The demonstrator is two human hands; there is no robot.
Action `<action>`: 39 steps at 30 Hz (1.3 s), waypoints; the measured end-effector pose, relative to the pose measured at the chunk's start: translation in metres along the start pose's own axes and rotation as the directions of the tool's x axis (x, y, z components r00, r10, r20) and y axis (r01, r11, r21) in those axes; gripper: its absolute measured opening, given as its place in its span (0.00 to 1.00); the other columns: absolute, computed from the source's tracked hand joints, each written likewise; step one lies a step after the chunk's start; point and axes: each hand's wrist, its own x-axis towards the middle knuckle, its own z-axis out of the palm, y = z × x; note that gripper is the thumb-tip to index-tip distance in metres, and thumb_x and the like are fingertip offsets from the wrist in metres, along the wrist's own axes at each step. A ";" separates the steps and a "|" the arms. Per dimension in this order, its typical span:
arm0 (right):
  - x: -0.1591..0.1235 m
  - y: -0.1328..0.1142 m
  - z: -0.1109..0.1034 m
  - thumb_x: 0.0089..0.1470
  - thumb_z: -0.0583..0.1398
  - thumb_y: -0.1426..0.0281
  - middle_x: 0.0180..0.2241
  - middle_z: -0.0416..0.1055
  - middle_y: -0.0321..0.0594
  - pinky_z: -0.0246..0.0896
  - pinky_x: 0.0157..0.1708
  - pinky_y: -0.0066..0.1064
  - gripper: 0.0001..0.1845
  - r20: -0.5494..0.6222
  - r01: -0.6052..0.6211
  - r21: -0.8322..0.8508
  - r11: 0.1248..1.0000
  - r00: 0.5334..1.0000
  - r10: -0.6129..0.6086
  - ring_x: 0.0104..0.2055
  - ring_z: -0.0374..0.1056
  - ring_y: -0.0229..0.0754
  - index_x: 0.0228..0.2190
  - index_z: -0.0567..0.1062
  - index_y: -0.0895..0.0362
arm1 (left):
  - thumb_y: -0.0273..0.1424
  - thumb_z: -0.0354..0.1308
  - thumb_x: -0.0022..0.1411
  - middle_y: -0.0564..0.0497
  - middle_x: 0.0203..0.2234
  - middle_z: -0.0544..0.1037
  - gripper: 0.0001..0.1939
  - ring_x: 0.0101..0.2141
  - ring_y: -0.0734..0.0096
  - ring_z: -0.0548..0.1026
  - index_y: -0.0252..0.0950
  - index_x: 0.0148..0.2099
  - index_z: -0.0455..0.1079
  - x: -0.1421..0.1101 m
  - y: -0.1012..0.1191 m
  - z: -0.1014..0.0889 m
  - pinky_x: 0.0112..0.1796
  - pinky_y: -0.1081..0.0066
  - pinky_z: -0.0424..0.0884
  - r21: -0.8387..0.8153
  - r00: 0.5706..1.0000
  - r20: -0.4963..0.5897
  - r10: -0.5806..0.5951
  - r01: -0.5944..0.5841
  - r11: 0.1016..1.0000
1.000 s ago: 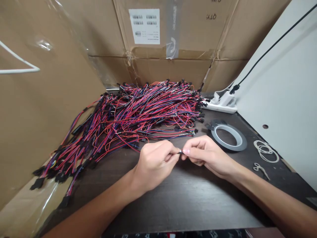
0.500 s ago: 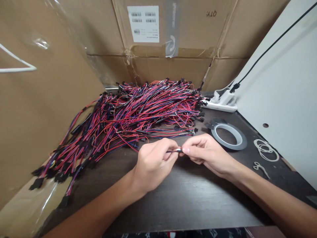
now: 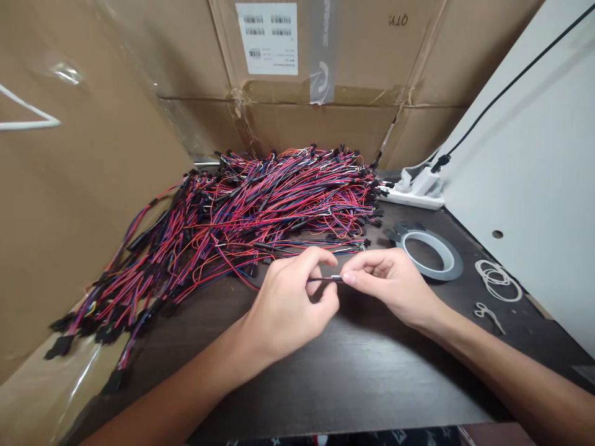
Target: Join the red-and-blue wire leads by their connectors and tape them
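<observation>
My right hand (image 3: 388, 279) pinches the end of a thin dark wire cable (image 3: 320, 279) between thumb and forefinger. A small whitish piece (image 3: 336, 277) shows on the cable right beside those fingertips. My left hand (image 3: 295, 297) is around the cable with its thumb and forefinger spread apart. The cable runs across that gap and disappears behind the left palm; whether the curled fingers there touch it is hidden. Behind the hands lies a large heap of red, blue and black wire harnesses (image 3: 288, 198) with black connectors.
A roll of grey tape (image 3: 453, 260) lies right of my hands on the dark table (image 3: 372, 384). Farther right are a looped cream cord (image 3: 497, 282) and a short knotted piece (image 3: 488, 317). A white power strip (image 3: 413, 198) sits behind. Cardboard (image 3: 362, 130) stands at the back and left.
My left thumb and forefinger have parted from their pinch on the cable, baring more of it. My right hand keeps its grip in nearly the same place.
</observation>
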 end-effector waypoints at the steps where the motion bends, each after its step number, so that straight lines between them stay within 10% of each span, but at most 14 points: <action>1: 0.000 0.000 -0.001 0.47 0.63 0.64 0.20 0.69 0.37 0.54 0.22 0.26 0.12 -0.012 0.025 -0.073 0.997 1.000 -0.026 0.22 0.60 0.34 0.23 0.76 0.61 | 0.23 0.55 0.51 0.61 0.16 0.62 0.10 0.17 0.81 0.61 0.33 0.38 0.68 0.001 0.001 -0.001 0.22 0.78 0.60 -0.040 0.996 0.058 -0.064 0.066 0.997; 14: -0.005 -0.001 -0.001 0.54 0.58 0.71 0.20 0.74 0.38 0.55 0.19 0.24 0.10 0.024 0.296 -0.406 0.864 0.949 -0.314 0.20 0.63 0.34 0.24 0.77 0.60 | 0.26 0.55 0.57 0.53 0.18 0.74 0.08 0.15 0.81 0.63 0.30 0.27 0.72 0.009 0.006 -0.006 0.17 0.79 0.60 -0.370 0.854 0.377 -0.358 0.493 0.787; 21: -0.002 0.001 -0.004 0.55 0.55 0.70 0.21 0.68 0.36 0.53 0.22 0.24 0.10 0.049 0.210 -0.297 0.931 0.978 -0.205 0.22 0.59 0.33 0.26 0.74 0.60 | 0.20 0.57 0.56 0.54 0.17 0.75 0.08 0.17 0.80 0.68 0.31 0.28 0.76 0.006 0.002 -0.005 0.21 0.79 0.62 -0.146 0.997 0.077 -0.002 0.014 0.989; 29: -0.003 0.000 -0.004 0.51 0.58 0.71 0.19 0.58 0.30 0.48 0.19 0.23 0.04 0.089 0.117 -0.241 0.964 0.991 -0.098 0.20 0.52 0.31 0.28 0.69 0.60 | 0.19 0.58 0.57 0.49 0.24 0.79 0.05 0.23 0.75 0.74 0.29 0.32 0.76 0.003 -0.008 0.000 0.27 0.77 0.70 -0.017 0.942 -0.099 0.322 -0.325 0.946; 39: -0.002 0.001 -0.002 0.52 0.59 0.71 0.18 0.57 0.29 0.47 0.20 0.24 0.05 0.073 0.148 -0.209 0.967 0.988 -0.135 0.20 0.51 0.31 0.29 0.71 0.60 | 0.19 0.56 0.60 0.49 0.26 0.78 0.05 0.26 0.76 0.75 0.29 0.35 0.73 0.002 -0.011 -0.003 0.29 0.77 0.71 0.136 0.882 -0.075 0.466 -0.454 0.881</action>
